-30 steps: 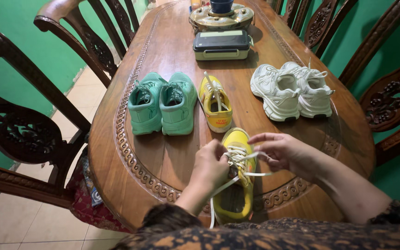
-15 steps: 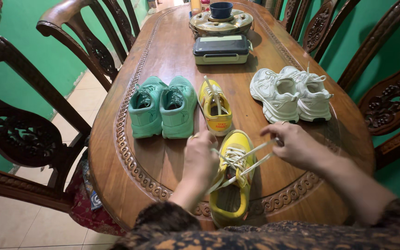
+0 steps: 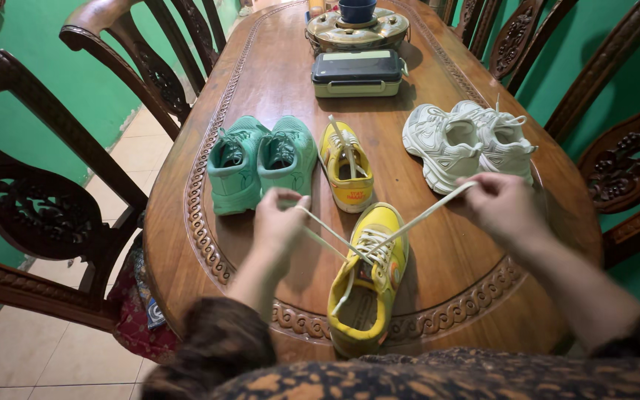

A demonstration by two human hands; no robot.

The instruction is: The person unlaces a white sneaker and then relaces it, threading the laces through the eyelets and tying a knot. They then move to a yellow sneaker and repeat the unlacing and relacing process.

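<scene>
Pulling laces tight: shoe could be sliding or tipping

Pulling apart, both hands are stretching the white laces of the near yellow shoe (image 3: pixel 364 285), which is standing close to the near edge of the wooden table (image 3: pixel 453 252), toe pointing away from the person. The left hand (image 3: pixel 279 218) is closed in a pinch on the left lace end (image 3: pixel 324 231); the right hand (image 3: pixel 501 204) is closed the same way on the right lace end (image 3: pixel 427 215). Both laces are looking taut and are crossing approx. over the tongue.

Risks, as a judgement:
- Nothing is holding the shoe down, so an uneven pull, e.g. stronger on the right, is probably turning or tipping it, maybe toward the table edge.
- The right hand is working just beside the white pair of sneakers (image 3: pixel 468 144); a wider pull is possibly knocking them.
- The left hand is near the green pair (image 3: pixel 261 163), and the second yellow shoe (image 3: pixel 348 170) is standing just ahead, so a sliding shoe is bumping into it.
- A slipping pinch is letting the crossing go loose again.
</scene>
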